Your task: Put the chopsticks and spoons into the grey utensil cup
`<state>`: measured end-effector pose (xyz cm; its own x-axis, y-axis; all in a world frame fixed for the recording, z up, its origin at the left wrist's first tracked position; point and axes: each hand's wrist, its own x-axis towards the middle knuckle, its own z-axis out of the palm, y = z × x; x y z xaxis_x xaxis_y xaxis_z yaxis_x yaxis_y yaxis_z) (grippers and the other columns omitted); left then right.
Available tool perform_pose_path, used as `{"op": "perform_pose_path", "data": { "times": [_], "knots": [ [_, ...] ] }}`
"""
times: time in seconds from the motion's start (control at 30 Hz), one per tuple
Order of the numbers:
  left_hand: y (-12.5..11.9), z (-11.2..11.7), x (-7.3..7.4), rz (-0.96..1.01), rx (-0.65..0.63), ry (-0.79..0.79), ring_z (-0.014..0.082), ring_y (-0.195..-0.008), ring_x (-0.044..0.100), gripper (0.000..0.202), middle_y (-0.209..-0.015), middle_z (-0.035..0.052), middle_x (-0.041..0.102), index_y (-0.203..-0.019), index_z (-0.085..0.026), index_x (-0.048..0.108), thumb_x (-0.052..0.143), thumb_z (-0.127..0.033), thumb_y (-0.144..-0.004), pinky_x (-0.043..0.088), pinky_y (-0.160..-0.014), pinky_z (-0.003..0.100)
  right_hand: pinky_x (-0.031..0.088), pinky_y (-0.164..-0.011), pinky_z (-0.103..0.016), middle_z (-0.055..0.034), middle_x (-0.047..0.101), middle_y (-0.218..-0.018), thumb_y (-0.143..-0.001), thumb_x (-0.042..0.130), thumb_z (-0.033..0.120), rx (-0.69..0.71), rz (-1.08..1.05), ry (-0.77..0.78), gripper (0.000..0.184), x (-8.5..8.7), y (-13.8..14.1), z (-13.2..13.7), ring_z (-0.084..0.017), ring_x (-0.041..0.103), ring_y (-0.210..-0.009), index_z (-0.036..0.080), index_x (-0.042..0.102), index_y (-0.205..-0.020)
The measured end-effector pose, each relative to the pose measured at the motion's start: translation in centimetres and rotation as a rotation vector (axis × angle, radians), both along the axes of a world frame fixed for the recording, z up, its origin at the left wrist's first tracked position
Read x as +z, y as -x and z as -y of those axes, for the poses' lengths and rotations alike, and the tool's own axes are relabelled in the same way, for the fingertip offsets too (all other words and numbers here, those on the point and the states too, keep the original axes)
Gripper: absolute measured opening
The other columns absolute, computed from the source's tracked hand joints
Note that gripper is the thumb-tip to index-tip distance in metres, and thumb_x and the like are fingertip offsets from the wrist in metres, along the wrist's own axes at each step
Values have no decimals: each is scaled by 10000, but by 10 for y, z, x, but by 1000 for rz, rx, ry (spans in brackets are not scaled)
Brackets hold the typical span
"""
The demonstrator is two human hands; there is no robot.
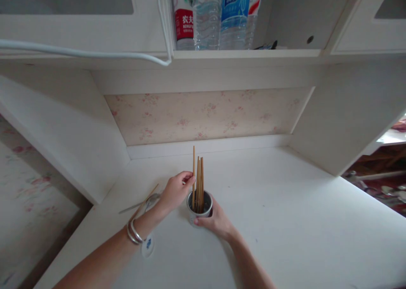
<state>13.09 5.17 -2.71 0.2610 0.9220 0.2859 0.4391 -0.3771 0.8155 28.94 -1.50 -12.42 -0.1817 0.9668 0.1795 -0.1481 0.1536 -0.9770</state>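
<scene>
Several wooden chopsticks [200,183] stand upright in a round metal-rimmed cup [194,217] on the white desk. My left hand [178,189] pinches one chopstick [193,162] between thumb and fingers. That chopstick rises a little higher than the rest, and its lower end is inside the cup. My right hand [216,221] is wrapped round the cup's right side, with the thumb at the front. Under and beside my left forearm lie another chopstick [151,192] and a thin grey stick [128,208], partly hidden, near a shiny item I cannot make out.
A small white oval piece with a blue mark [147,245] lies below my left wrist. Overhead, a cabinet shelf [247,55] holds several plastic bottles [207,20]. A white cable [95,53] hangs in front of it. Side panels [358,111] bound the desk [285,221].
</scene>
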Motion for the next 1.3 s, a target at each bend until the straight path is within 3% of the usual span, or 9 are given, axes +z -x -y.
{"op": "perform_pose_path", "data": {
  "times": [0.27, 0.63, 0.77, 0.9, 1.0, 1.13, 1.3],
  "knots": [
    [2, 9, -27, -5, -4, 42, 187, -840, 666, 283, -947, 57, 730, -956, -177, 688, 551, -405, -859, 510, -801, 302, 381, -1048, -473, -84, 609, -1284, -581, 882, 301, 13, -29, -19, 862, 4, 1, 1, -278, 543, -1191, 214, 463, -1329],
    [2, 20, -39, 60, 1, 119, 205, -899, 652, 327, -1003, 78, 699, -978, -170, 691, 573, -446, -848, 497, -832, 330, 356, -1070, -498, -91, 595, -1313, -579, 884, 292, 9, -30, -34, 860, 5, 0, 1, -286, 530, -1218, 230, 474, -1332],
    [6, 34, -43, 234, 20, 269, 246, -1061, 613, 485, -1176, 128, 642, -1172, -160, 597, 610, -493, -820, 482, -907, 371, 349, -1073, -517, -99, 581, -1331, -583, 879, 331, 39, -64, -46, 868, 9, 1, 2, -300, 515, -1241, 232, 465, -1340],
    [8, 56, -55, 452, -89, 335, 286, -1316, 431, 815, -1451, 143, 429, -1395, -203, 384, 758, -438, -710, 379, -1067, 397, 399, -1035, -503, -100, 615, -1277, -608, 865, 365, 51, -41, -40, 815, 10, 1, 3, -303, 558, -1185, 241, 485, -1319],
    [2, 69, -65, 551, -181, 384, 294, -1333, 413, 984, -1468, 133, 415, -1448, -227, 280, 828, -364, -642, 339, -1105, 405, 437, -1003, -483, -107, 627, -1249, -607, 858, 423, 40, -40, -30, 822, 6, 1, 3, -301, 587, -1134, 232, 485, -1314],
    [-7, 72, -69, 667, -274, 384, 296, -1237, 514, 845, -1329, 122, 560, -1353, -206, 406, 835, -314, -633, 392, -1058, 406, 455, -987, -465, -113, 628, -1237, -607, 858, 431, 37, -32, -32, 824, 2, 2, 3, -292, 592, -1112, 216, 479, -1307],
    [-6, 69, -68, 676, -233, 372, 279, -1174, 560, 745, -1249, 117, 612, -1272, -180, 472, 836, -257, -627, 423, -1023, 397, 469, -977, -467, -115, 633, -1230, -626, 855, 316, 60, 36, -30, 779, 8, 5, 6, -290, 608, -1097, 223, 471, -1297]
  ]
}}
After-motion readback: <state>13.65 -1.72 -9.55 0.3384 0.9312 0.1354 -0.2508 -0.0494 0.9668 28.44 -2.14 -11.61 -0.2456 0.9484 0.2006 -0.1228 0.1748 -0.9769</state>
